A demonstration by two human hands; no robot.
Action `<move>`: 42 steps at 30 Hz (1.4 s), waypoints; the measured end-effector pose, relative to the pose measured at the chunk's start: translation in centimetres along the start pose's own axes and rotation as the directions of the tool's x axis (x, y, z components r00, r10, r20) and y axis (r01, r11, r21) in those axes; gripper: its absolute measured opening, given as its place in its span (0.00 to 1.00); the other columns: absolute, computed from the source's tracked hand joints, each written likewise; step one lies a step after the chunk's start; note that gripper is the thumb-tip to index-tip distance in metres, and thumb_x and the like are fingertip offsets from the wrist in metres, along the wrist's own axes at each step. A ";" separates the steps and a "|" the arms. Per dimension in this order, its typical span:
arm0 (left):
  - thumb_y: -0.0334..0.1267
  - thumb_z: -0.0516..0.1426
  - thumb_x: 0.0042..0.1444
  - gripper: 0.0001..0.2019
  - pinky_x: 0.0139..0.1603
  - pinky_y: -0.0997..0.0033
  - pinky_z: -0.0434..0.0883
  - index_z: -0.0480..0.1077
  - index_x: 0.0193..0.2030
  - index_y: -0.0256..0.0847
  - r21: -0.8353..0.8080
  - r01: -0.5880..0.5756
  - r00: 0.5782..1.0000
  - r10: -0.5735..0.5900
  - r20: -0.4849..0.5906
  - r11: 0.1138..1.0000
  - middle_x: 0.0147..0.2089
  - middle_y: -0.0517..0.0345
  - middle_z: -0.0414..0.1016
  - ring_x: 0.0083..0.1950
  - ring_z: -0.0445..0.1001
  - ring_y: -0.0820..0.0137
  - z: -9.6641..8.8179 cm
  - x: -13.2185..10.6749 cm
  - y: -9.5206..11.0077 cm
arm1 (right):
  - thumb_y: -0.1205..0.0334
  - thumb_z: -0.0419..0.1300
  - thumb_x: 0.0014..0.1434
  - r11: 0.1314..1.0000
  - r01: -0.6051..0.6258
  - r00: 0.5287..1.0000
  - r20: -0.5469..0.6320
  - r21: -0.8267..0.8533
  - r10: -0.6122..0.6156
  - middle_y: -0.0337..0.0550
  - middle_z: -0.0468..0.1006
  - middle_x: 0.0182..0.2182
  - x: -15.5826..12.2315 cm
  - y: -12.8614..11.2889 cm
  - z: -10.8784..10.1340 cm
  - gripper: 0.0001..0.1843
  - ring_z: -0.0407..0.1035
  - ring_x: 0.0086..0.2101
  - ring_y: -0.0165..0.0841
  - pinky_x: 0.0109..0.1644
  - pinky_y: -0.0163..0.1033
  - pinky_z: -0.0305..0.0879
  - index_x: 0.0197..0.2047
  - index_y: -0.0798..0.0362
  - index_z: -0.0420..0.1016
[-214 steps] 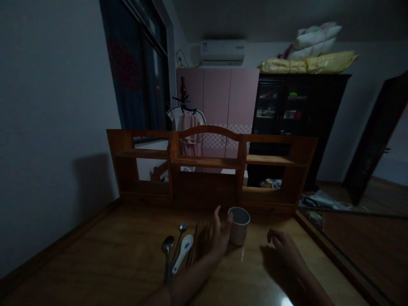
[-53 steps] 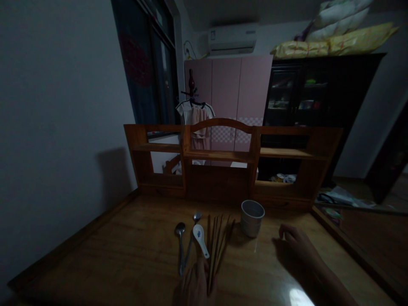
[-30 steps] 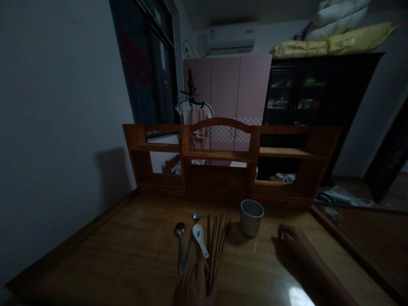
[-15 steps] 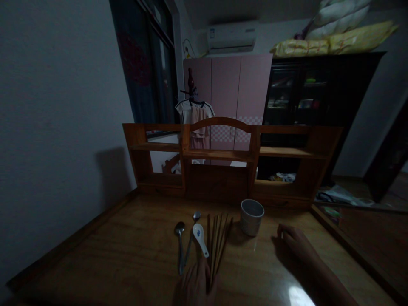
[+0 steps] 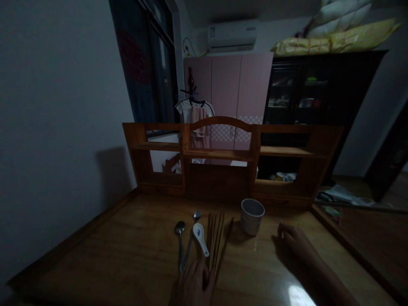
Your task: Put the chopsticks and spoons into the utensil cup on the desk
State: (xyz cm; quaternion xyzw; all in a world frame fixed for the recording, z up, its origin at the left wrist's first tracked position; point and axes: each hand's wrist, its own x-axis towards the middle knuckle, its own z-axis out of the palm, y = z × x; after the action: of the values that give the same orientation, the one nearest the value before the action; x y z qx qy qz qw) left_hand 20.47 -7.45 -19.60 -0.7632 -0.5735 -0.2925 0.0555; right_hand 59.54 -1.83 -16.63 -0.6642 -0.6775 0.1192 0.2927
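My left hand (image 5: 195,284) is at the front of the table, its fingers and thumb closed around the near ends of several wooden chopsticks (image 5: 216,233). One chopstick (image 5: 227,246) lies slightly apart on their right. Just left of the bundle is a white porcelain spoon (image 5: 200,239) with a blue mark in its bowl. Two metal spoons, one at the far left (image 5: 180,242) and one partly behind the porcelain spoon (image 5: 196,216), lie beside it. A grey metal cup (image 5: 251,216) stands upright beyond. My right hand (image 5: 295,239) rests right of the cup, fingers curled, holding nothing visible.
A wooden shelf unit (image 5: 219,182) runs along the back edge of the wooden table (image 5: 127,246). A wall (image 5: 63,127) borders the left side. A raised wooden edge (image 5: 344,242) lines the right. Behind stand a pink wardrobe (image 5: 226,85) and a dark cabinet (image 5: 318,93).
The chopsticks have shifted in my left hand: most sit closer together towards the left, and one now lies apart on the right. My right hand and the cup stay in place.
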 end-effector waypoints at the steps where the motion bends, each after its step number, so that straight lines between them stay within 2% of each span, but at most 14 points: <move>1: 0.38 0.54 0.59 0.10 0.31 0.70 0.69 0.70 0.28 0.43 0.001 -0.004 1.000 0.004 -0.017 1.000 0.27 0.59 0.74 0.31 0.76 0.67 0.1 -0.1 -0.1 | 0.61 0.45 0.55 1.000 0.004 1.000 0.003 -0.002 -0.004 0.41 0.77 0.26 0.1 0.2 0.0 0.14 0.71 0.30 0.38 0.34 0.37 0.61 0.29 0.52 0.71; 6: 0.37 0.54 0.59 0.09 0.31 0.70 0.70 0.69 0.27 0.43 0.018 -0.020 0.994 0.022 -0.106 1.000 0.31 0.56 0.77 0.33 0.76 0.66 0.6 -0.3 -0.4 | 0.62 0.45 0.54 1.000 0.016 1.000 0.010 -0.006 -0.016 0.41 0.77 0.26 0.1 0.2 -0.1 0.14 0.72 0.31 0.38 0.36 0.38 0.61 0.29 0.52 0.71; 13: 0.34 0.53 0.58 0.09 0.32 0.70 0.68 0.69 0.27 0.43 -0.024 0.120 0.993 -0.120 0.017 0.992 0.28 0.59 0.75 0.33 0.76 0.66 -0.9 0.2 0.0 | 0.61 0.47 0.52 1.000 -0.015 1.000 0.013 0.005 0.015 0.41 0.77 0.26 0.0 -0.4 -0.3 0.11 0.71 0.31 0.38 0.35 0.37 0.61 0.28 0.52 0.70; 19: 0.39 0.53 0.59 0.08 0.34 0.71 0.67 0.72 0.35 0.42 -0.060 0.254 0.965 -0.249 0.085 0.965 0.35 0.54 0.79 0.36 0.77 0.66 -1.2 0.2 -0.4 | 0.60 0.47 0.52 0.997 -0.054 0.998 -0.034 0.051 0.056 0.42 0.76 0.24 -0.5 -1.5 -0.3 0.12 0.71 0.29 0.38 0.32 0.37 0.61 0.27 0.51 0.70; 25: 0.36 0.53 0.58 0.09 0.32 0.72 0.66 0.72 0.28 0.44 -0.086 0.164 0.983 -0.156 0.092 0.983 0.29 0.59 0.76 0.34 0.76 0.67 -1.7 0.2 0.3 | 0.59 0.48 0.51 0.999 -0.028 1.000 -0.014 0.019 0.028 0.42 0.77 0.25 -0.1 -0.5 -0.4 0.12 0.71 0.30 0.38 0.34 0.37 0.61 0.26 0.51 0.71; 33: 0.35 0.54 0.58 0.09 0.31 0.72 0.69 0.72 0.29 0.44 -0.083 0.069 0.997 -0.066 0.030 0.994 0.29 0.59 0.76 0.33 0.76 0.67 -1.1 -0.1 0.3 | 0.60 0.47 0.53 0.999 0.006 1.000 0.005 0.036 -0.006 0.40 0.77 0.26 0.2 1.3 0.4 0.12 0.71 0.30 0.37 0.33 0.36 0.60 0.28 0.52 0.70; 38: 0.31 0.53 0.56 0.08 0.33 0.72 0.69 0.72 0.30 0.44 -0.061 0.083 0.997 -0.083 -0.001 0.995 0.30 0.59 0.76 0.33 0.76 0.67 -0.5 -0.3 -0.3 | 0.60 0.46 0.52 0.998 -0.033 0.999 0.010 0.048 0.032 0.41 0.77 0.25 0.1 0.4 0.0 0.13 0.70 0.29 0.37 0.33 0.36 0.60 0.28 0.52 0.71; 42: 0.31 0.54 0.56 0.08 0.33 0.72 0.69 0.73 0.31 0.43 -0.047 0.101 0.995 -0.100 0.021 0.994 0.31 0.57 0.77 0.35 0.77 0.66 -0.6 -0.2 -0.3 | 0.60 0.47 0.49 0.997 -0.059 0.998 -0.006 0.051 0.059 0.42 0.77 0.25 -0.1 -0.8 -0.5 0.13 0.70 0.29 0.38 0.33 0.37 0.61 0.27 0.51 0.72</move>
State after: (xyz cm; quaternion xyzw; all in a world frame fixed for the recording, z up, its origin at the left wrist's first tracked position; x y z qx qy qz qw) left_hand 19.91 -7.76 -19.33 -0.7372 -0.6045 -0.3015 0.0173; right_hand 59.12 -2.14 -15.82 -0.6768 -0.6531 0.1425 0.3084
